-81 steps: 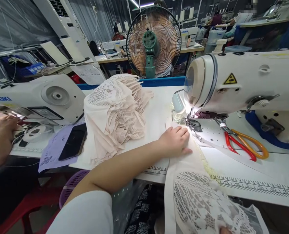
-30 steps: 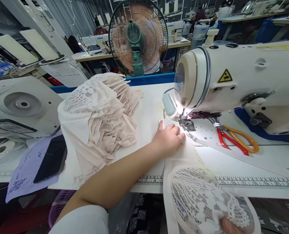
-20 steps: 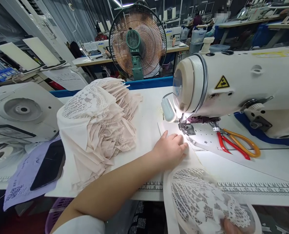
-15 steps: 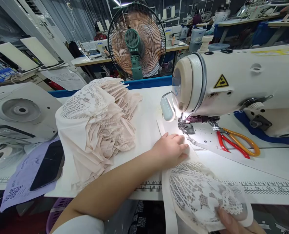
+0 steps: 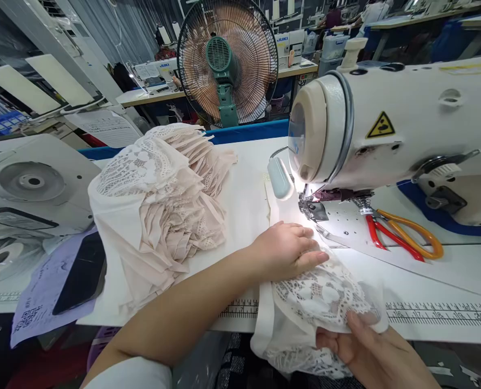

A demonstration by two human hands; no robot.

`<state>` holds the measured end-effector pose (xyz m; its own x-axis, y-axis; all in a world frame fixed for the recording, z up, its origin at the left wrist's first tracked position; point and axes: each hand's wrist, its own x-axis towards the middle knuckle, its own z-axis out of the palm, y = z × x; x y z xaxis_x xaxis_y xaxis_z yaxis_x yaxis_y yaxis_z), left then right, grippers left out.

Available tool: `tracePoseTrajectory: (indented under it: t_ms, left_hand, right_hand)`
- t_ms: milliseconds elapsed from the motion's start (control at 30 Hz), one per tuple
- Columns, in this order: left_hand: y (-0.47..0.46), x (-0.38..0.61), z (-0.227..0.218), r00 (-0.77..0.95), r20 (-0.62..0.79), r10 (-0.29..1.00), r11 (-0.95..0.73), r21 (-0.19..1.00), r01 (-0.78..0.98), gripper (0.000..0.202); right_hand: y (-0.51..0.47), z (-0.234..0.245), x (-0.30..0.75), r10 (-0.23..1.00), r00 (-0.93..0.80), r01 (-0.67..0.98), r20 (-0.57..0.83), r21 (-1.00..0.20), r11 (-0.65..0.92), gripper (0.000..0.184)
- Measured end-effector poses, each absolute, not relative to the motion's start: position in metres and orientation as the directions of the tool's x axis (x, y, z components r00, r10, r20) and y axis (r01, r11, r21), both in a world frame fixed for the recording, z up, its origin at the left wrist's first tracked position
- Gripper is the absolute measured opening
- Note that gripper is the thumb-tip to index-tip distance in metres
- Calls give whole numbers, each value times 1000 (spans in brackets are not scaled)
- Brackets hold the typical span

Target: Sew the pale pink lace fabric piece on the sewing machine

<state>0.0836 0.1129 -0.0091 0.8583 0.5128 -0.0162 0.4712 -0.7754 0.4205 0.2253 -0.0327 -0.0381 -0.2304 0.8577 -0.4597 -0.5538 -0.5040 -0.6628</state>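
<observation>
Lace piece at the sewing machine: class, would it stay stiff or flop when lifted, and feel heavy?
Probably floppy: the lace piece droops over the table edge and bunches in the right hand. Likely light: its openwork is full of holes.

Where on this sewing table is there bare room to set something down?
Bare table lies between the stack of lace pieces and the sewing machine, and in front of the scissors toward the printed ruler. It is crowded at the presser foot, where the left hand presses the lace piece the right hand grips.
</observation>
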Motion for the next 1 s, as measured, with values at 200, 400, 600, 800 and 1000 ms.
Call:
tracePoseTrajectory:
  t_ms: [200,400,600,800,1000]
  left_hand:
    - [118,82,-7,851,3,524,-764,442,469,42]
    - [123,81,-9,837,19,547,-758,435,486,43]
    - [125,82,-9,842,20,538,-772,412,484,42]
    - [132,83,-10,833,7,553,-767,393,506,43]
    - [135,83,-19,833,42,551,-794,334,508,46]
  right_hand:
    - [-20,-41,219,867,-399,-714,-298,-493,-498,33]
    - [-16,-50,218,895,-412,-779,-172,-443,-444,28]
    - [-13,-50,215,900,-405,-791,-161,-432,-433,28]
    - [-11,-54,207,918,-326,-828,-226,-400,-392,31]
    - [-8,-55,204,908,-316,-815,-274,-412,-408,35]
